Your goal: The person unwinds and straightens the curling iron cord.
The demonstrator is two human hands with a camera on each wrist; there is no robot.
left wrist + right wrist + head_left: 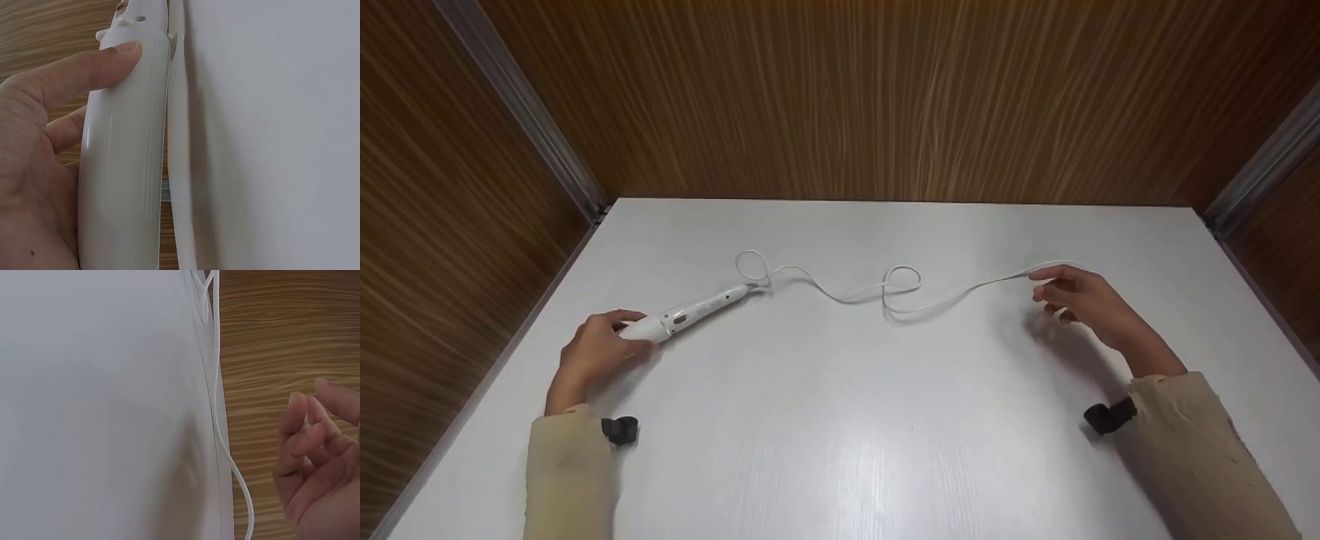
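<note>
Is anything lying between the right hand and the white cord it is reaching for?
Nothing visible. The right hand is at the far end of the white cord, with only bare table around. The left hand grips the white handle.

Bright, even light — soft shadows, edges distorted

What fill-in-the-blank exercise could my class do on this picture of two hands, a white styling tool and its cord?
1. The left hand grips the ____ styling tool.
2. The cord runs from the tool across the table toward the ____ hand.
3. Between the two hands the cord is not straight; it forms ____.
4. Both arms wear ____ sleeves.

Missing words: white; right; loops; beige
</note>
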